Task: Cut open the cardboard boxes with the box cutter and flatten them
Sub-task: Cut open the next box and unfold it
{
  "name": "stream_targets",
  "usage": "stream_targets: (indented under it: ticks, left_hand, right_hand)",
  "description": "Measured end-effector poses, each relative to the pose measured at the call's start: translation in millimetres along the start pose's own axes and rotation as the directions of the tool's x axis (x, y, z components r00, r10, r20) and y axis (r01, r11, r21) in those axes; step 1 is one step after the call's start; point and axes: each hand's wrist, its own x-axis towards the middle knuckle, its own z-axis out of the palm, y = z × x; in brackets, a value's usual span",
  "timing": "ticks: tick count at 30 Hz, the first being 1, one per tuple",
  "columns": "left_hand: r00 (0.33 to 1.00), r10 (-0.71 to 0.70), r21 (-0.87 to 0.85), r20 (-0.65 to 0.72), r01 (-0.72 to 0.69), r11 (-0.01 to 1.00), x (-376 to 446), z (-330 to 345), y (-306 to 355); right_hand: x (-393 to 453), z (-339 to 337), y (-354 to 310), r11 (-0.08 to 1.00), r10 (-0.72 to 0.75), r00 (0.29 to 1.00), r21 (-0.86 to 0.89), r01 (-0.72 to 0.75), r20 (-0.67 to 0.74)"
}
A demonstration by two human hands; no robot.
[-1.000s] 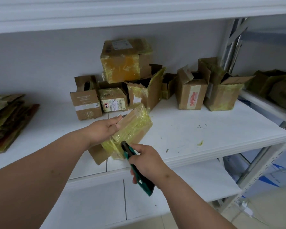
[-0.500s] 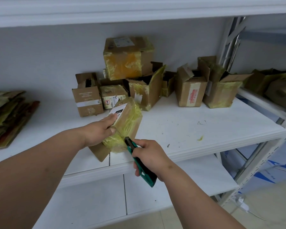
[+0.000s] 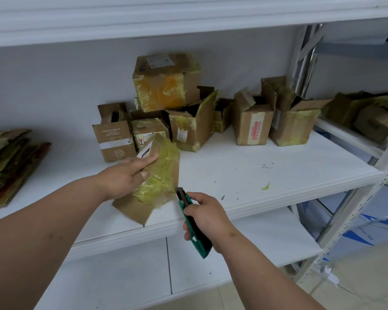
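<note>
Our left hand (image 3: 123, 175) presses a cardboard box (image 3: 159, 175) wrapped in yellowish tape down on the white shelf (image 3: 267, 175), near its front edge, with the fingers (image 3: 147, 161) laid straight and fairly flat over the box's upper face and the thumb lying along its near side. The box sits tilted, one brown flap (image 3: 132, 208) spread toward us on the shelf, a white label showing just beyond our fingertips. Our right hand (image 3: 205, 214) grips the green box cutter (image 3: 192, 222), fingers curled round the handle, its black tip pointing up and away from us and standing just beside the box's lower right corner; we cannot tell whether the tip touches the tape. The left forearm reaches in from the lower left, the right forearm from the lower right, wrist angled so the cutter's butt hangs out past the shelf edge. Behind the held box, a cluster of opened boxes (image 3: 251, 121) lines the back wall, with one taped box (image 3: 166, 81) stacked on top of them. At the far left of the shelf lies a pile of flattened cardboard (image 3: 11, 162). More boxes (image 3: 367, 115) sit on a neighbouring shelf at right, and a lower shelf (image 3: 267, 238) shows beneath our hands.
</note>
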Motion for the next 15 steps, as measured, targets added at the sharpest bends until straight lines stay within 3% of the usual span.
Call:
stream_targets:
  ticks: [8, 15]
  left_hand:
    - [0.981, -0.103, -0.231, -0.161, 0.064, 0.971, -14.9, 21.0, -10.6]
    - [0.941, -0.119, -0.249, -0.315, 0.039, 0.968, -10.6, 34.1, 12.7]
  right_hand:
    - [7.1, 6.3, -8.8, 0.999, -0.046, 0.998, -0.006, 0.046, -0.041]
    - [21.8, 3.9, -11.3, 0.991, -0.119, 0.982, -0.076, 0.109, -0.147]
